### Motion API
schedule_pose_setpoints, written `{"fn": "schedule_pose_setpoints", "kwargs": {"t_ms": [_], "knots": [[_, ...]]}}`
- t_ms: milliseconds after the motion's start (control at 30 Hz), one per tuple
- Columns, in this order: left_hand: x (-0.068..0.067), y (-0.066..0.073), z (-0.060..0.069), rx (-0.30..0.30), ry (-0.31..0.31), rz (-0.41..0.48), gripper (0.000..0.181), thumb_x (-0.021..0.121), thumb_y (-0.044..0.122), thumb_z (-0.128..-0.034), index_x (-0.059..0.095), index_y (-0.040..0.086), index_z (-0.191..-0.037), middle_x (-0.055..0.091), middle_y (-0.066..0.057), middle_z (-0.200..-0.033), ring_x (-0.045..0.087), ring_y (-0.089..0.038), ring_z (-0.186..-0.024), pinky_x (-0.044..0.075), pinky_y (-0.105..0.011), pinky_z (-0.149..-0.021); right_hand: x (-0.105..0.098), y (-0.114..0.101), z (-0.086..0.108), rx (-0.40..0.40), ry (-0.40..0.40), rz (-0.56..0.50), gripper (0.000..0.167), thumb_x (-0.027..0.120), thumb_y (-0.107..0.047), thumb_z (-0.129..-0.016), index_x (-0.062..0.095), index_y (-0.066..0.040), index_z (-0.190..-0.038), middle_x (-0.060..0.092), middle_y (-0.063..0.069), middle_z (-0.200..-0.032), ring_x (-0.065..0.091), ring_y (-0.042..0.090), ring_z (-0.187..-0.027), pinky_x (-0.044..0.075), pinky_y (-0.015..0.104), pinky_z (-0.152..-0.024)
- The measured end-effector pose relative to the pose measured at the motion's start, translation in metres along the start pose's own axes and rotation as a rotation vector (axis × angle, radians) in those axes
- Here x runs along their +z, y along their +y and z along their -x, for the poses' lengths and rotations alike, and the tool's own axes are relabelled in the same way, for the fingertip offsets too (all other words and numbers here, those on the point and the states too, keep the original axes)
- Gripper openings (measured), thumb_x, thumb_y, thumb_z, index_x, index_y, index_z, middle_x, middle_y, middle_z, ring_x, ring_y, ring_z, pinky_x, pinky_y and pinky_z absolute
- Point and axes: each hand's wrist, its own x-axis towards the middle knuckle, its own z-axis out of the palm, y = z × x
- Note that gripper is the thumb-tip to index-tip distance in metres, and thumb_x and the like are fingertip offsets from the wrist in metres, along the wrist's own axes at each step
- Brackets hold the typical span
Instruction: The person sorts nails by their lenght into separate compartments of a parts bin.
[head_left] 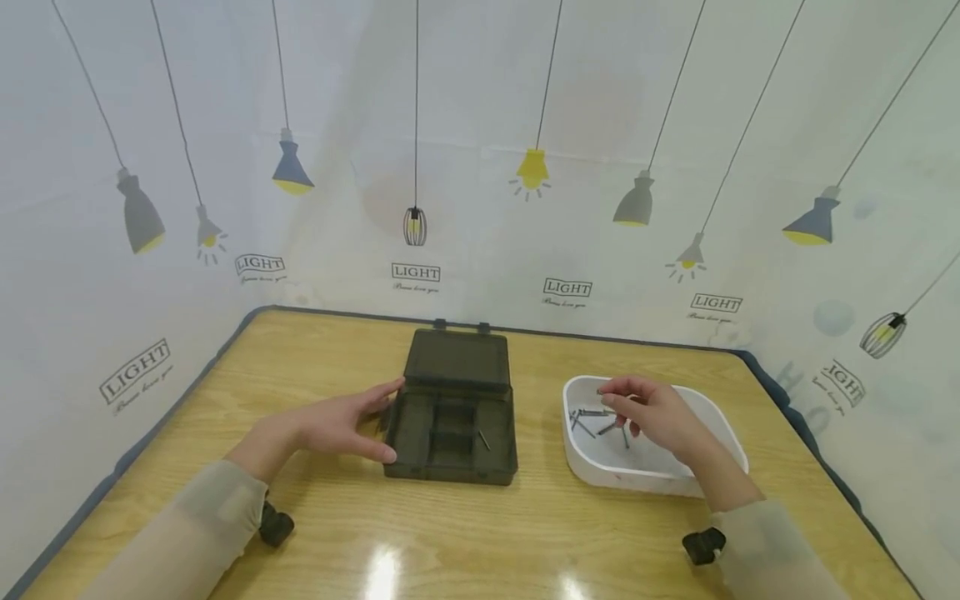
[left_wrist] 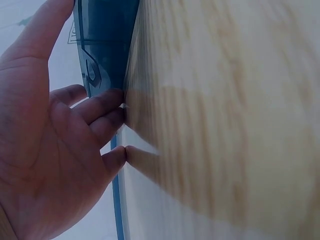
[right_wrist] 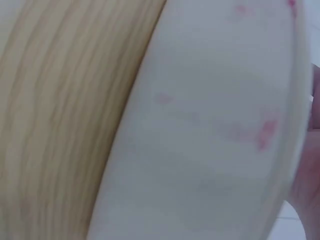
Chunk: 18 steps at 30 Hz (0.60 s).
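A dark, see-through plastic organizer box (head_left: pixel 453 433) lies with its lid (head_left: pixel 457 360) folded back. One thin metal screw (head_left: pixel 483 440) is in its right compartment. My left hand (head_left: pixel 341 423) rests against the box's left side, thumb at the near corner and fingers spread along the edge; the left wrist view shows the palm and loosely bent fingers. Above a white tray (head_left: pixel 600 473) with several metal screws (head_left: pixel 592 414) in it, my right hand (head_left: pixel 660 417) brings thumb and index finger together. It pinches a tiny dark end, apparently a screw, mostly hidden by the fingers.
Both containers stand on a wood-grain table (head_left: pixel 322 525), with a strip of tabletop between them. A white cloth backdrop (head_left: pixel 480 100) with printed lamps surrounds the table's back and sides. In the right wrist view the tray's outer wall (right_wrist: pixel 200 125) shows pink smudges.
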Motion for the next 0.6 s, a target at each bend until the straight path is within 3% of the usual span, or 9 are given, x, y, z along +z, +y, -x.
{"fn": "schedule_pose_setpoints", "kwargs": {"t_ms": [267, 433, 600], "knots": [[-0.001, -0.002, 0.000, -0.008, 0.004, -0.007, 0.122, 0.085, 0.058, -0.0934, 0.006, 0.023, -0.179, 0.027, -0.019, -0.181, 0.028, -0.039, -0.168, 0.024, -0.067, -0.134, 0.018, -0.024, 0.000, -0.053, 0.007, 0.021, 0.031, 0.073, -0.033, -0.108, 0.074, -0.010, -0.128, 0.074, 0.014, -0.122, 0.064, 0.033, -0.105, 0.061, 0.037, -0.083], [-0.001, -0.002, 0.000, -0.005, -0.003, 0.002, 0.122, 0.085, 0.057, -0.0933, 0.005, 0.023, -0.179, 0.027, -0.019, -0.181, 0.027, -0.040, -0.169, 0.024, -0.068, -0.134, 0.030, -0.032, -0.004, -0.084, -0.023, 0.010, 0.026, 0.073, -0.032, -0.108, 0.075, -0.011, -0.124, 0.072, 0.019, -0.114, 0.062, 0.024, -0.090, 0.059, 0.035, -0.072], [0.000, -0.003, -0.001, -0.005, -0.004, 0.007, 0.122, 0.085, 0.057, -0.0932, 0.005, 0.023, -0.179, 0.027, -0.019, -0.181, 0.027, -0.040, -0.169, 0.023, -0.067, -0.134, 0.043, -0.045, -0.009, -0.113, -0.062, -0.013, 0.023, 0.072, -0.029, -0.109, 0.073, -0.010, -0.121, 0.075, 0.011, -0.109, 0.063, 0.018, -0.080, 0.053, 0.031, -0.064]]}}
